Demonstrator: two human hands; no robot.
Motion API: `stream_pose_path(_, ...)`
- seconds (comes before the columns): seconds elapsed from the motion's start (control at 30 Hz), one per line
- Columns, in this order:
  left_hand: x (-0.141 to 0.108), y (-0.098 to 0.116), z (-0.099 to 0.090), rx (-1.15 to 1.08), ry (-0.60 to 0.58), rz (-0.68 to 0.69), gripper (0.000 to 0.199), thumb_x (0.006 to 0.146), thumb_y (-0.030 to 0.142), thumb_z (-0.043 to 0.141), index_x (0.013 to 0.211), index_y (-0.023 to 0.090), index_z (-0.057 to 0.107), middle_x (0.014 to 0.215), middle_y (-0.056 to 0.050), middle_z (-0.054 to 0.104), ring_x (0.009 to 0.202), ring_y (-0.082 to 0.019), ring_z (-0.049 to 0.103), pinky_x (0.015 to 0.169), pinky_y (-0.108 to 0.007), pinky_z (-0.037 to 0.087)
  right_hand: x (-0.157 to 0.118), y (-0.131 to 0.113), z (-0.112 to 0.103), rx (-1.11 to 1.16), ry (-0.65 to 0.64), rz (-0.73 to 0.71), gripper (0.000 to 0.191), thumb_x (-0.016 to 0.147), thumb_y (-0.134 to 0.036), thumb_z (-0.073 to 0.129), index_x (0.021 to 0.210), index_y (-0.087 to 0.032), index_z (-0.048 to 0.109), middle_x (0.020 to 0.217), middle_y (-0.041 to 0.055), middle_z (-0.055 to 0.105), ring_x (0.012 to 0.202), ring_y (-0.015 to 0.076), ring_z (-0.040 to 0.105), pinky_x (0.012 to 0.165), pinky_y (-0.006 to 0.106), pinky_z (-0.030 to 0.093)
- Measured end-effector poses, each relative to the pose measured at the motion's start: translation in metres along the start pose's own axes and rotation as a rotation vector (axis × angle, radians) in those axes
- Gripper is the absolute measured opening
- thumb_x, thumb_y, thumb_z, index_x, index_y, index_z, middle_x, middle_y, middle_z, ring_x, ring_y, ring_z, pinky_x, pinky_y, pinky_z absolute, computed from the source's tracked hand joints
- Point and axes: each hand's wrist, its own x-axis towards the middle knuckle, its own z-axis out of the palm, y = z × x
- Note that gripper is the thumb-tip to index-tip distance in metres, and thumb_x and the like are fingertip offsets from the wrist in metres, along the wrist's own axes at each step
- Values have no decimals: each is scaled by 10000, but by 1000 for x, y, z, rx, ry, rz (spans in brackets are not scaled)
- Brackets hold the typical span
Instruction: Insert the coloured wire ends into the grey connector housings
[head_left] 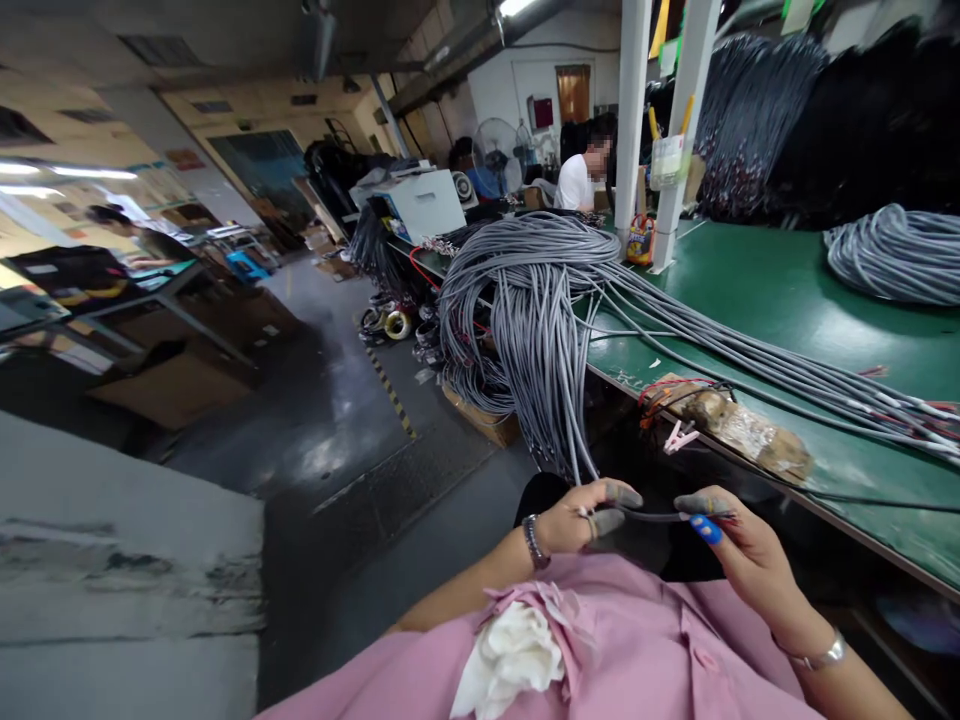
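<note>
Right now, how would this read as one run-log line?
left hand: pinching thin cable | right hand: pinching same cable | gray cable bundle: draped over edge of green table

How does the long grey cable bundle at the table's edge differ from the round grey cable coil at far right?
The long grey cable bundle spills over the green table's edge; the round grey cable coil lies on its top. The bundle's strands hang and spread; the coil's curve in rings. Both gather many grey strands.
</note>
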Motion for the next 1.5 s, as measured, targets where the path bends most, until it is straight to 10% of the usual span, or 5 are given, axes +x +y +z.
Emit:
stream_pose_path(0.13, -13, 10, -18, -265, 177, -139, 422, 889, 436, 535, 1192, 144, 564, 968, -125, 658, 646, -108, 594, 521, -185, 383, 7, -3, -8, -158, -179, -5, 223, 912, -230, 501, 1085, -239, 640, 915, 61, 596, 809, 164, 573, 724, 273, 459)
stream_pose_path(0.23, -3, 24, -13, -245, 195, -98, 404, 879, 389, 572, 1208, 155, 554, 1098, -143, 625, 799, -140, 626, 614, -203, 442, 19, -1, 4, -122, -218, 57, 197, 912, -298, 510, 989, -213, 669, 851, 55, 603, 765, 160, 566, 712, 277, 450)
stream_pose_path(0.33, 19, 34, 9, -149, 93, -69, 462, 866, 359, 599, 1281, 183, 498, 1246, -135, 552, 1138, -212, 543, 878, -278, 462, 32, 2, 22, 93, -150, 179, 257, 893, -391, 533, 881, -175, 671, 738, 34, 579, 646, 135, 514, 594, 255, 413)
stream_pose_path(0.6, 37, 6, 48, -92, 229, -248, 351, 860, 448, 550, 1020, 135, 547, 804, -30, 584, 422, -56, 498, 381, -178, 370, 32, 11, 32, 440, 199, 450, 262, 760, -383, 705, 873, -154, 646, 772, 32, 593, 627, 115, 455, 540, 228, 363)
stream_pose_path(1.5, 34, 0, 35, -401, 297, -420, 460, 780, 543, 598, 751, 84, 602, 693, -99, 661, 462, -125, 591, 409, -189, 383, 47, 3, 51, 504, 114, 467, 296, 788, -412, 673, 937, -164, 607, 830, 40, 604, 709, 136, 512, 637, 253, 410)
